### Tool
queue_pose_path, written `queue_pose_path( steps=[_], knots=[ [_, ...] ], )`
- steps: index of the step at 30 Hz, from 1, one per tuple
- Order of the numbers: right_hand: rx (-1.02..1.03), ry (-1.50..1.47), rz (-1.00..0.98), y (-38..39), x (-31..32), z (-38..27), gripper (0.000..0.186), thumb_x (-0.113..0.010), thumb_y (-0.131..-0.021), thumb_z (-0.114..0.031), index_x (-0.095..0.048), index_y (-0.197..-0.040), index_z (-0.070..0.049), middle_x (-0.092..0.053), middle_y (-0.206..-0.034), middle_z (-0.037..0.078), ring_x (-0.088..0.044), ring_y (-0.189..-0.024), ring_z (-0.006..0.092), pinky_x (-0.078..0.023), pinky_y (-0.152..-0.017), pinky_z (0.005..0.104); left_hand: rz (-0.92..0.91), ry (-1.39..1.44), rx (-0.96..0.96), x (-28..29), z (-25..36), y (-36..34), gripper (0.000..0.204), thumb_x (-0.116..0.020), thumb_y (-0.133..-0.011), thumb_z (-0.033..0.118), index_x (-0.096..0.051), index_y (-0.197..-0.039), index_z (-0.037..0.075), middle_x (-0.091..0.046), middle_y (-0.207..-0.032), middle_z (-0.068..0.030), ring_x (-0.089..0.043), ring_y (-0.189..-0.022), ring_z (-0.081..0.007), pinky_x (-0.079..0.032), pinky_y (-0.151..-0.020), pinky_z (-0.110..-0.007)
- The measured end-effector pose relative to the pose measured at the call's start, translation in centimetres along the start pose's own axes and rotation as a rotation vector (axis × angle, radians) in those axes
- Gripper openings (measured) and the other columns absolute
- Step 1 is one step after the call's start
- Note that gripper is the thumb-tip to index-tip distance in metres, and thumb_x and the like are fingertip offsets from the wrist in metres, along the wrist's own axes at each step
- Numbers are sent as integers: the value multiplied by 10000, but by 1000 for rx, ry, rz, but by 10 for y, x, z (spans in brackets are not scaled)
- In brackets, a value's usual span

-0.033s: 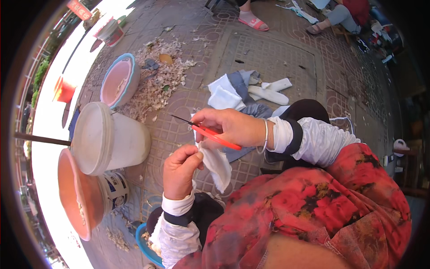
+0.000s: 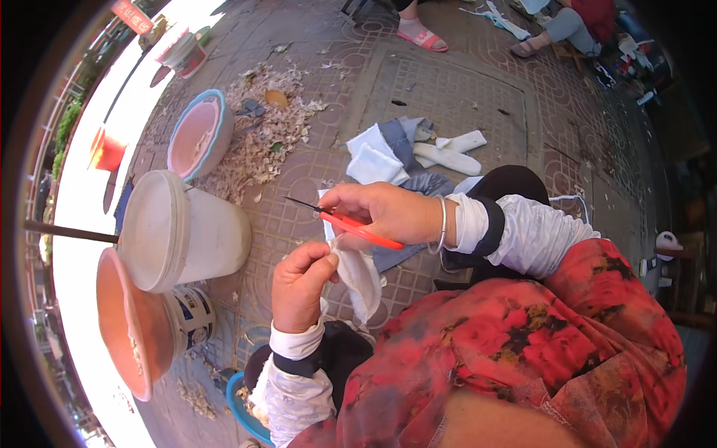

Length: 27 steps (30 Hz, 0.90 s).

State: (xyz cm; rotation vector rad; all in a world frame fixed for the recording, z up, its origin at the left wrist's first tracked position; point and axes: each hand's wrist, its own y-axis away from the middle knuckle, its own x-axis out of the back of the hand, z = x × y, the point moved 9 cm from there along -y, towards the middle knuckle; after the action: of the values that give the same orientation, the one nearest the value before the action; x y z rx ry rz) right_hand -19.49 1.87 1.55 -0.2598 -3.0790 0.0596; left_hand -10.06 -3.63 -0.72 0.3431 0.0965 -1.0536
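My right hand [image 2: 385,213] is closed round scissors [image 2: 347,224] with red handles and dark blades, which point left. Just below it, my left hand [image 2: 302,287] pinches the top of a small white cloth piece [image 2: 355,280] that hangs down to the right of my fingers. Beyond my right hand, folded white fabric [image 2: 373,153], bluish-grey cloth [image 2: 422,183] and two long white pieces [image 2: 459,153] lie in a pile on the paving.
At left are a lidded bucket [image 2: 205,231], an orange basin [image 2: 149,340] on another bucket and a pink basin [image 2: 190,138] beside scattered peelings [image 2: 269,149]. A blue basin [image 2: 235,396] is lower left. Two people's feet [image 2: 422,37] and legs [image 2: 560,30] are at the back.
The hanging white cloth has swung slightly to the left. My hands and the scissors are almost exactly where they were.
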Motion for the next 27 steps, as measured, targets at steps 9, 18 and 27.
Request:
queue_pose_path(
  steps=[9,18,27],
  knots=[
    [-73,2,-70,1,-8,-1,336,-550,-738,-14,-399,-1038,-10,-479,-778,-6,-441,-717,45,-396,-645,206,49,-313,69,12,-5,-5,96,-545,-742,42,-573,-812,-17,-530,-654,-1,-471,-581,-58,-369,-541,-187],
    [31,310,-97,1,-2,-15,335,-579,-743,-147,-435,-1024,-35,-551,-786,78,-519,-705,128,-427,-633,273,-14,-635,-259,-16,19,-12,92,-547,-700,12,-560,-784,-23,-536,-652,-93,-505,-580,-127,-392,-537,-245],
    [111,274,-71,13,-17,2,361,-595,-697,-178,-454,-994,-31,-567,-832,122,-554,-749,228,-429,-647,321,-97,-853,-279,-28,9,5,167,-562,-792,200,-600,-831,42,-559,-606,-47,-507,-575,-110,-406,-548,-256]
  ],
)
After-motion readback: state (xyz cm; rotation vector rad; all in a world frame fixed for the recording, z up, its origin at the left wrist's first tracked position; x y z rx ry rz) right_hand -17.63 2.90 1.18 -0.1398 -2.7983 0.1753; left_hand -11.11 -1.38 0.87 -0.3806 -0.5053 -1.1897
